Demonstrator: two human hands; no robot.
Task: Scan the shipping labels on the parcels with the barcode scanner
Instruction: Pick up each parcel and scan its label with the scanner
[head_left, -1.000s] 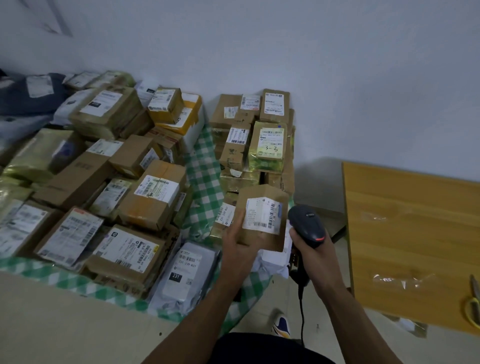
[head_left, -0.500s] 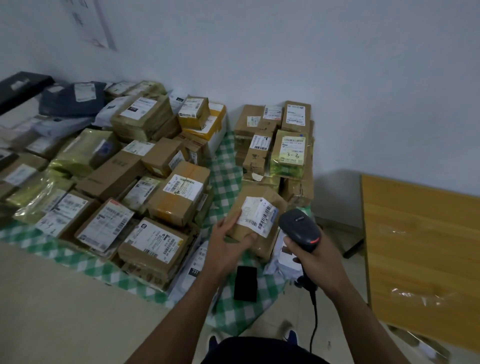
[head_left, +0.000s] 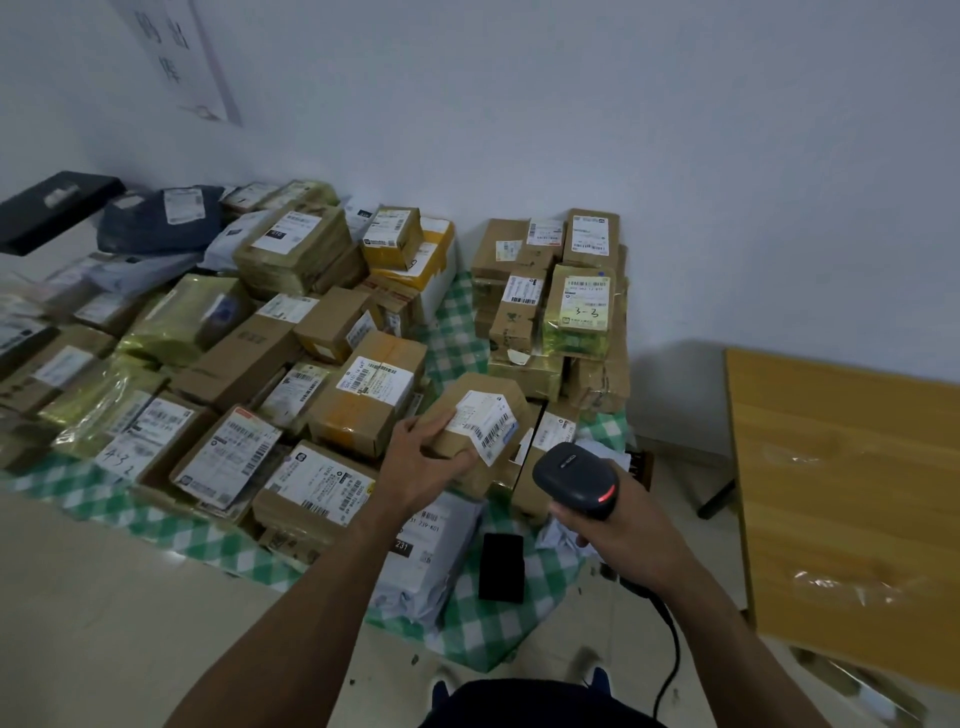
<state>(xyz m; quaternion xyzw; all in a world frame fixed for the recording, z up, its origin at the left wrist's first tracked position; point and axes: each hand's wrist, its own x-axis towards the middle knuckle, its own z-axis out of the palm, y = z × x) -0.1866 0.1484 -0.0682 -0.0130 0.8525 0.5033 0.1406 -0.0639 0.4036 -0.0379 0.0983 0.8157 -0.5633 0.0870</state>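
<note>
My left hand (head_left: 415, 462) grips a small brown cardboard parcel (head_left: 467, 452) held above the pile, its white shipping label (head_left: 485, 421) with a barcode facing up and to the right. My right hand (head_left: 618, 530) holds a black barcode scanner (head_left: 574, 480) by its handle, just right of the parcel, its head aimed toward the label and a red light glowing on its top. A black cable (head_left: 670, 649) hangs from the scanner.
Several labelled boxes and bags (head_left: 358, 395) lie on a green checked cloth (head_left: 488, 629) on the floor, with a stack (head_left: 550, 301) against the wall. A black phone (head_left: 501, 566) lies on the cloth. A wooden table (head_left: 852, 499) stands at the right.
My left hand has carried the parcel left and tilted it. The scanner has followed beside it, and its red light is now on. The view has swung left, showing more parcels.
</note>
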